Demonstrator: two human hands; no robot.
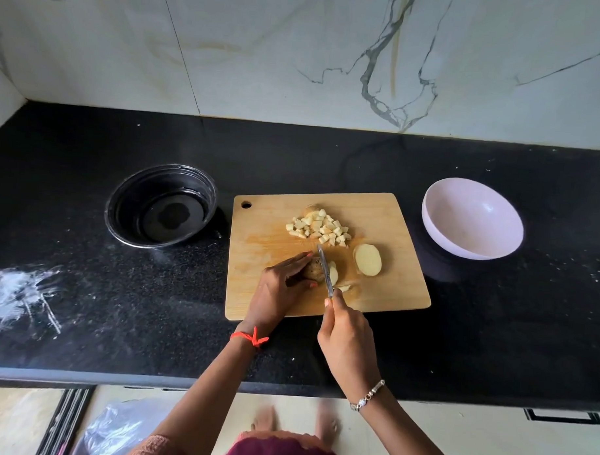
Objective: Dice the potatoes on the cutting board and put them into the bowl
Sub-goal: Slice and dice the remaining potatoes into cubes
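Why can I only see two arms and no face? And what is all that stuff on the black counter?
The camera sits on the person's head and looks down, so you see only their arms, just as they do. There is no robot here. On the black counter lies a wooden cutting board. The left hand holds a potato piece steady on it. The right hand grips a knife, and its blade is against that potato. Behind them is a pile of potato cubes, and to the right lie flat potato slices. To the right of the board stands a pale pink bowl with nothing in it yet. To the left stands a dark bowl.
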